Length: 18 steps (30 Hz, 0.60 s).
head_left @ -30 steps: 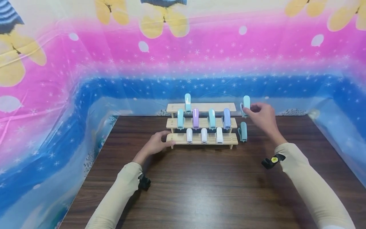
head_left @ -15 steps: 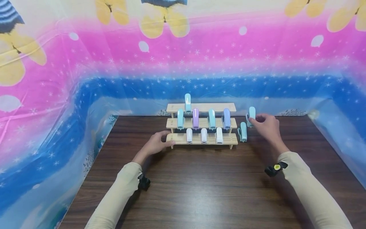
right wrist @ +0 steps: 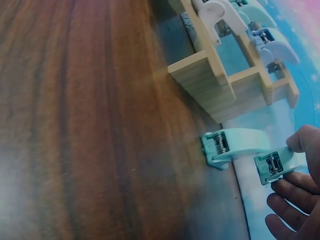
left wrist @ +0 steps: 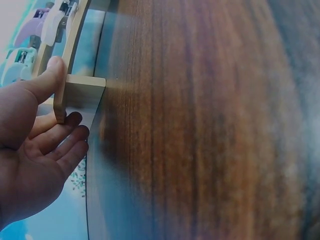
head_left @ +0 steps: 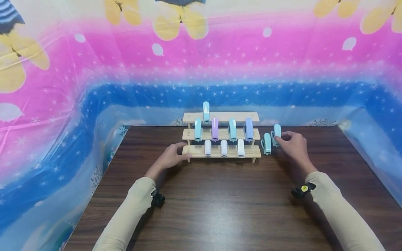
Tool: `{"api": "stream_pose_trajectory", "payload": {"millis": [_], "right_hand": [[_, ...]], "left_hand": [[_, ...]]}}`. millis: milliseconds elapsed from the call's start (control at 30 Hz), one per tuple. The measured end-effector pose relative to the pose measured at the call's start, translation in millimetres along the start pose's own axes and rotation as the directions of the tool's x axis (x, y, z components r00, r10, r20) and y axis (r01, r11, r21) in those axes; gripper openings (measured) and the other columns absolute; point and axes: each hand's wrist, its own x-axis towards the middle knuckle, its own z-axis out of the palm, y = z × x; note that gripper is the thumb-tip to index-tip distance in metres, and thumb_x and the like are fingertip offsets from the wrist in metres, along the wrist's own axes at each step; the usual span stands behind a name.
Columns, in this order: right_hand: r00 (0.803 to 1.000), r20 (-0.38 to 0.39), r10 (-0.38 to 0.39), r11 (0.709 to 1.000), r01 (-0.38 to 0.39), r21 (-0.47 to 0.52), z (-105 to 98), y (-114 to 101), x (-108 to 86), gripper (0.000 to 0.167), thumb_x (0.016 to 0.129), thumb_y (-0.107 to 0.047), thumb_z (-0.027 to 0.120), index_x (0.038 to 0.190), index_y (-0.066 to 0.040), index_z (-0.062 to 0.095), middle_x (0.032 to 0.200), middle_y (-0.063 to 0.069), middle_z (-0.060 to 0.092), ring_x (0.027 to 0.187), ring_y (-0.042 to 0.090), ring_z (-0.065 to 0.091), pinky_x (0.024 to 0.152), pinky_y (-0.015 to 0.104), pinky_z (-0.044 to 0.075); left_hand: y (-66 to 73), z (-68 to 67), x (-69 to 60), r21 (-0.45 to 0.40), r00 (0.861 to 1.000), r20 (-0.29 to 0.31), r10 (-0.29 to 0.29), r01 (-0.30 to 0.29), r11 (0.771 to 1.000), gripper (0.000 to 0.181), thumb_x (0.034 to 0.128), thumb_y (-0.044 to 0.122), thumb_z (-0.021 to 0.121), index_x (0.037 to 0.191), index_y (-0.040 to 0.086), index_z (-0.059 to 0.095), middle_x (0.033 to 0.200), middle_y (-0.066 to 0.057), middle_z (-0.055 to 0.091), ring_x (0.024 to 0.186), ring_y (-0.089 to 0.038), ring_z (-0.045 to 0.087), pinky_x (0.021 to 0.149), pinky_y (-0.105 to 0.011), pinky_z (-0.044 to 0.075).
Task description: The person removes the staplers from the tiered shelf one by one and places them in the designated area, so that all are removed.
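A three-tier wooden rack (head_left: 194,150) holds several staplers. My left hand (head_left: 170,156) grips the left end of its lowest tier; in the left wrist view the thumb lies on top of the board (left wrist: 74,45), fingers beneath. My right hand (head_left: 294,145) pinches a teal stapler (head_left: 277,134) between thumb and fingers, right of the rack. Just left of it, another teal stapler (head_left: 267,143) stands on the table. In the right wrist view, the held stapler (right wrist: 272,165) is beside the standing one (right wrist: 245,141); whether its base touches the table, I cannot tell.
On the top tier is one teal stapler (head_left: 206,112). The middle tier bears teal, purple (head_left: 215,129) and blue (head_left: 248,129) ones, the lowest tier white ones (head_left: 224,147). A patterned cloth (head_left: 176,76) hangs behind the dark wooden table (head_left: 201,202).
My right hand has brought the pinched teal stapler rightward and down from beside the top tier, to the right of the standing teal one. My left hand stays on the rack.
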Motion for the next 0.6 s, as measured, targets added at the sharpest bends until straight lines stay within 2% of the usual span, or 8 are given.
{"api": "stream_pose_trajectory", "payload": {"millis": [333,600], "right_hand": [[1.0,0.007,0.008,1.0,-0.008,-0.028,9,13,-5.1,0.062,0.098,-0.048,0.065,0.13,0.004,0.064,0.12,0.027,0.068,0.098,0.036,0.064,0.082,0.046,0.049],[1.0,0.012,-0.002,0.998,0.003,-0.059,14,21,-6.7,0.06,0.097,-0.048,0.066,0.127,0.003,0.066,0.115,0.026,0.07,0.089,0.032,0.062,0.072,0.036,0.046]], "left_hand": [[-0.7,-0.3,-0.4,-0.017,1.0,-0.004,0.012,-0.012,1.0,0.061,0.0974,0.033,0.072,0.146,0.001,0.053,0.148,-0.02,0.054,0.138,-0.036,0.048,0.112,-0.057,0.039],[-1.8,-0.1,-0.5,-0.007,1.0,-0.004,0.023,-0.023,1.0,0.061,0.0978,0.034,0.071,0.146,0.001,0.053,0.148,-0.02,0.054,0.138,-0.036,0.048,0.112,-0.057,0.038]]}}
